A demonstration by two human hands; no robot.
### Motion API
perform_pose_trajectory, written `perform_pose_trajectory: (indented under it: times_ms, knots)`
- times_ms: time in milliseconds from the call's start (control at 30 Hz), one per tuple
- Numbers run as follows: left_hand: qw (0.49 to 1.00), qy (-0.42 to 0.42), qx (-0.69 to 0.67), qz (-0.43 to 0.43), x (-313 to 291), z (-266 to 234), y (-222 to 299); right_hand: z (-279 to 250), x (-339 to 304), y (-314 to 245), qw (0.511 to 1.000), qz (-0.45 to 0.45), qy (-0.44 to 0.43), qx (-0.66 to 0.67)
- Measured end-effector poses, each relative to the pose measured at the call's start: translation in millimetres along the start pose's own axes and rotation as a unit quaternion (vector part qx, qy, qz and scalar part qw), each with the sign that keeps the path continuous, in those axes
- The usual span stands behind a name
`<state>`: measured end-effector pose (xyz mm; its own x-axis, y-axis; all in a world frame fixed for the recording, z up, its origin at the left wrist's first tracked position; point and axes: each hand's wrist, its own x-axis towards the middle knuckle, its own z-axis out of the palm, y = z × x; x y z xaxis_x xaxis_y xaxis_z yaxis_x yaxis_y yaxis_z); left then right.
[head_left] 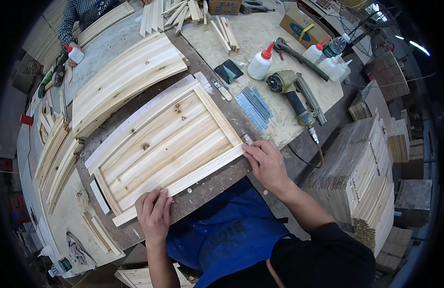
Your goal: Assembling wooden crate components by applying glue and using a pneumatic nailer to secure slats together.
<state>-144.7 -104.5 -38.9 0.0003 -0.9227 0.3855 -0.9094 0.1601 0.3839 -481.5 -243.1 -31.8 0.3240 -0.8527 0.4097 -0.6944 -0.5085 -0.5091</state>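
Note:
A framed wooden panel [178, 126] of pale knotty boards lies flat on the workbench before me. Along its near edge runs a long, light wooden strip [198, 174]. My left hand [153, 215] grips this strip toward its left end, fingertips bent over the top. At the other end, my right hand [267, 164] pinches the strip's tip at the panel's near right corner, thumb and fingers close together. Narrow crosspieces frame the panel's short sides, the right crosspiece [219, 116] and the left crosspiece [107, 191]. A pale curved rail [130, 127] borders the far side.
Beyond the panel sits a stack of curved boards [130, 79]. At the right are a nail gun [295, 98] with a hose, nail strips [253, 108], a glue bottle [259, 66] and a hammer [303, 59]. A co-worker's hand [73, 47] holds another bottle. Stacked slats [349, 177] stand beside the bench.

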Motion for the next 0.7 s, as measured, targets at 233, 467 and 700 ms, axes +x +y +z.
perform_pose_trajectory:
  times_ms: [233,467,700]
  knots:
    - [1.000,-0.024,-0.003,0.008,10.3,1.4,10.1,-7.5,5.3,3.5,0.999,0.006,-0.021,-0.032]
    - [0.998,-0.039,-0.022,0.036,17.4,14.6,7.4,-34.2,20.9,35.8,0.999,0.039,0.036,0.006]
    - [0.998,-0.049,-0.032,0.031,22.5,14.8,13.7,-80.8,69.9,148.0,0.957,0.200,0.015,-0.209]
